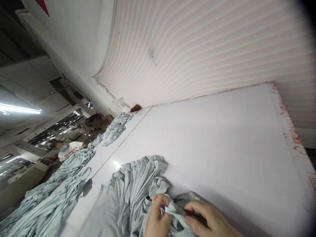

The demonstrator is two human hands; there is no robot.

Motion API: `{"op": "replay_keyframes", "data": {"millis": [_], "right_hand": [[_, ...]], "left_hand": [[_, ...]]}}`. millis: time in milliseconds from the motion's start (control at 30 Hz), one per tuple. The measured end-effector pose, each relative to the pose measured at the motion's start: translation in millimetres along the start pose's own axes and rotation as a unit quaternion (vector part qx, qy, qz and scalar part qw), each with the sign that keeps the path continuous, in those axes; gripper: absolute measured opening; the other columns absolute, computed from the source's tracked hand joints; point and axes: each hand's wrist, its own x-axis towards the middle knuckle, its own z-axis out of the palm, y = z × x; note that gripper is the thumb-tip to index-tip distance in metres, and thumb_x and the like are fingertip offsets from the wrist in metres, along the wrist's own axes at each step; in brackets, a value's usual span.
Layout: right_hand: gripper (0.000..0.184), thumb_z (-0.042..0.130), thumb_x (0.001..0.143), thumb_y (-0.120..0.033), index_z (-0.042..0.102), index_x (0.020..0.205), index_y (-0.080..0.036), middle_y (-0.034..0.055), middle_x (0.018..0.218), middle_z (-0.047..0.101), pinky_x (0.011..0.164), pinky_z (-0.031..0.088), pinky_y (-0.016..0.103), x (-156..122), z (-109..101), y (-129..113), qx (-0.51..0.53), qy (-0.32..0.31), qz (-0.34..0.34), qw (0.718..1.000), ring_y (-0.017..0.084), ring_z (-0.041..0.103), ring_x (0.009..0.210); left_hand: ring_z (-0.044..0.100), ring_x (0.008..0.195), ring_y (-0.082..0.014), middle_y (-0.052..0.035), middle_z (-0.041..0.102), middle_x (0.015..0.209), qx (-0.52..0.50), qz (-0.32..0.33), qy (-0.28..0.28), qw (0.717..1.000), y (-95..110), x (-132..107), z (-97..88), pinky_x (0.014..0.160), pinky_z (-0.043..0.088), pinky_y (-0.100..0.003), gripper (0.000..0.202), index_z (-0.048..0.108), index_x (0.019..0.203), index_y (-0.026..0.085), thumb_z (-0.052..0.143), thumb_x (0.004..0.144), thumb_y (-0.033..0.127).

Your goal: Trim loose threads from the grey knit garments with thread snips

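My left hand (160, 214) pinches a fold of pale grey-green cloth (174, 208) near the bottom of the view. Close on its right, my right hand (207, 217) is closed around a slim dark tool (197, 217). The tool's tip meets the raised cloth, and its exact kind is hidden by the fingers. Just left of my hands lies a gathered heap of the same cloth (138, 177), bunched in long folds on the white table (217, 141).
More grey-green cloth piles (71, 171) run along the left of the table, with another heap (117, 128) farther back. A pink-striped padded wall (197, 49) borders the far edge. A brown fuzzy bundle (136, 108) sits at the far corner. Beyond the table is a person in a white shirt (74, 148).
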Motion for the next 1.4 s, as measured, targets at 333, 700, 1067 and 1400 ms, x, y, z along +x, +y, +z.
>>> {"op": "replay_keyframes", "data": {"millis": [333, 700, 1067, 1400], "right_hand": [[0.01, 0.057, 0.082, -0.034, 0.051, 0.08, -0.026, -0.002, 0.076, 0.066, 0.063, 0.046, 0.026, 2.3, -7.7, 19.4, -0.08, 0.103, 0.004, 0.991, 0.018, 0.063, 0.069], [0.027, 0.055, 0.089, -0.043, 0.07, 0.083, -0.021, 0.0014, 0.081, 0.067, 0.068, 0.045, 0.027, 12.6, -6.3, -1.2, 0.088, 0.006, 0.042, 0.995, 0.02, 0.062, 0.078], [0.014, 0.064, 0.074, -0.027, 0.053, 0.081, -0.022, -0.0023, 0.085, 0.058, 0.075, 0.04, 0.029, 22.8, -1.4, 38.8, 0.149, 0.092, 0.066, 0.982, 0.018, 0.052, 0.079], [0.009, 0.044, 0.089, -0.027, 0.046, 0.082, -0.022, -0.0055, 0.074, 0.045, 0.063, 0.038, 0.024, 24.4, -0.8, 12.3, 0.198, 0.049, 0.011, 0.979, 0.013, 0.044, 0.068]], "left_hand": [[0.066, 0.081, -0.0252, -0.0065, 0.071, 0.071, -0.211, -0.211, -0.123, 0.946, 2.6, 2.0, -14.2, 0.084, 0.045, -0.035, 0.045, 0.073, 0.079, 0.014, 0.073, 0.069, 0.058], [0.066, 0.096, -0.0286, -0.0077, 0.075, 0.091, -0.1, -0.17, -0.139, 0.97, 27.0, 0.9, -3.4, 0.089, 0.045, -0.034, 0.062, 0.071, 0.108, 0.016, 0.082, 0.059, 0.053], [0.045, 0.068, -0.0166, 0.0035, 0.046, 0.069, -0.038, -0.08, -0.073, 0.993, 27.8, -0.7, 4.9, 0.07, 0.037, -0.026, 0.03, 0.054, 0.077, 0.023, 0.064, 0.075, 0.051], [0.053, 0.068, -0.0183, -0.0012, 0.064, 0.073, 0.105, -0.136, -0.078, 0.982, 45.7, -11.6, -28.3, 0.066, 0.037, -0.027, 0.033, 0.073, 0.097, 0.021, 0.072, 0.065, 0.031]]}}
